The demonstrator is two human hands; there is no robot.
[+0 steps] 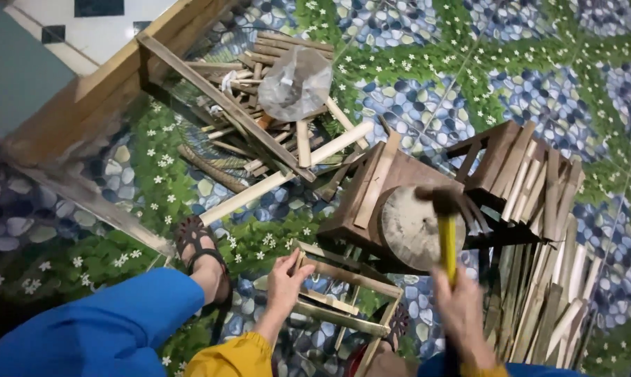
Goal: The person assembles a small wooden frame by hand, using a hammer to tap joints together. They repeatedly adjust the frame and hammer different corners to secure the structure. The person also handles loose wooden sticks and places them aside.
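Floor (469, 63) is covered in a pebble-and-flower print sheet, blue stones with green leaves and white blossoms; plain tile shows at top left. Person sits low, blue trouser leg (99, 328) at lower left, sandalled foot (203, 251) flat on the floor. Left hand (285, 279) has its grip closed on the top corner of a small wooden slat frame (343, 307), which lies on the floor between the feet, tilted slightly. Right hand (462, 307) has its grip closed around the yellow handle of a hammer (444, 230); hand and hammer are motion-blurred, dark head raised over a round wooden block (409, 230). Block sits just beyond the frame, against a brown wooden box (392, 181) with loose slats laid on it. Right of the block: a stack of finished slat crates (525, 174), and below it a pile of loose wooden slats (546, 300) standing near the right hand. Upper left: a larger wooden frame (217, 105) holding a jumble of offcut sticks, with a clear plastic bag (298, 80) on top. One long pale slat (280, 178) lies diagonally on the floor, apart from the hands.
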